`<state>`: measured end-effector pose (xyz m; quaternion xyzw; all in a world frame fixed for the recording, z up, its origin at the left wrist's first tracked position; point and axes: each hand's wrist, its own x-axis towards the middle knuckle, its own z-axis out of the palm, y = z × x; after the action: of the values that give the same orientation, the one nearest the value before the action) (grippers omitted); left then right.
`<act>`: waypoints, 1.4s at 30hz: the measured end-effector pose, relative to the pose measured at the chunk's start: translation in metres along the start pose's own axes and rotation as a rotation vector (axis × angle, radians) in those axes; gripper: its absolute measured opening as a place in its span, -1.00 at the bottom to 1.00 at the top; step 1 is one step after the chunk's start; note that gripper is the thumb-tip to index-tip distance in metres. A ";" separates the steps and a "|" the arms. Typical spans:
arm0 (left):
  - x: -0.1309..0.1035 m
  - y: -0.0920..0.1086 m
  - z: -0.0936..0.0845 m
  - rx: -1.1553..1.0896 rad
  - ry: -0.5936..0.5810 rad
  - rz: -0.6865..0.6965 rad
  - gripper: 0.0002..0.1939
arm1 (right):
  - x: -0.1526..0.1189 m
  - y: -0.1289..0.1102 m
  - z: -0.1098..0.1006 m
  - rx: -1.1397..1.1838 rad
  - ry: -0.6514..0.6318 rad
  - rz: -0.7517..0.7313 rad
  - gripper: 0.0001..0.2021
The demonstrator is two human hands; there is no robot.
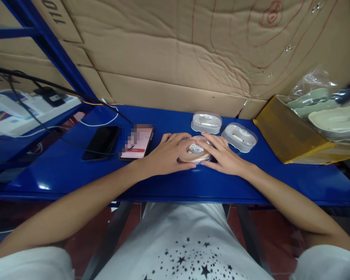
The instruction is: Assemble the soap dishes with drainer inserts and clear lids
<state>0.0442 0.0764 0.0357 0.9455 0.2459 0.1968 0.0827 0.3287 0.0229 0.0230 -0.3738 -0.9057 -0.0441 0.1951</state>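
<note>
Between my two hands, on the blue table (169, 186), is a rounded clear plastic container (196, 154) with a small white label on its top. My left hand (172, 153) curves around its left side, thumb at the near edge. Against its right side rests my right hand (221, 153), fingers across the top and thumb at the front. Just behind are two similar clear containers: one (206, 123) straight back, another (239, 137) back and to the right. Each has a small pale strip inside. What lies inside the held container is partly hidden by my fingers.
To the left lie a lit phone (141, 142) and a dark phone (101, 143), with a black cable crossing them. A cardboard box (277, 132) of pale green plastic pieces stands at right. Cardboard (151, 58) walls the back. A power strip (35, 112) sits far left.
</note>
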 end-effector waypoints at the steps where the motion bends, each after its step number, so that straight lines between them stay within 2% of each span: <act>1: 0.000 0.002 0.001 0.009 0.015 -0.028 -0.26 | 0.000 0.000 0.000 0.013 0.001 -0.002 -0.20; 6: 0.001 0.010 0.000 0.018 0.081 -0.168 -0.27 | 0.001 0.000 -0.001 0.056 0.036 0.043 -0.30; 13: 0.002 0.012 -0.005 0.042 0.016 -0.193 -0.23 | 0.002 -0.001 -0.002 0.128 0.032 0.112 -0.42; 18: 0.002 0.011 -0.001 0.095 -0.035 -0.209 -0.18 | 0.002 0.001 -0.003 0.212 -0.015 0.150 -0.38; 22: 0.001 0.009 0.001 0.093 -0.039 -0.203 -0.16 | 0.001 0.006 -0.006 0.301 -0.080 0.132 -0.19; 24: 0.001 0.009 0.002 0.086 -0.039 -0.191 -0.16 | 0.001 0.009 -0.007 0.309 -0.097 0.135 -0.16; 31: -0.001 0.008 0.003 0.113 -0.021 -0.112 -0.23 | -0.001 0.016 -0.006 0.193 -0.027 0.110 -0.26; 36: -0.002 0.010 0.003 0.157 -0.041 -0.100 -0.22 | -0.001 0.017 -0.003 0.006 -0.036 0.076 -0.37; 42: -0.001 0.011 0.001 0.196 -0.038 -0.120 -0.24 | 0.003 0.016 -0.013 -0.057 -0.066 0.059 -0.38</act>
<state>0.0488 0.0664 0.0371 0.9362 0.3184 0.1488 0.0061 0.3416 0.0335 0.0349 -0.4070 -0.8986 -0.0517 0.1555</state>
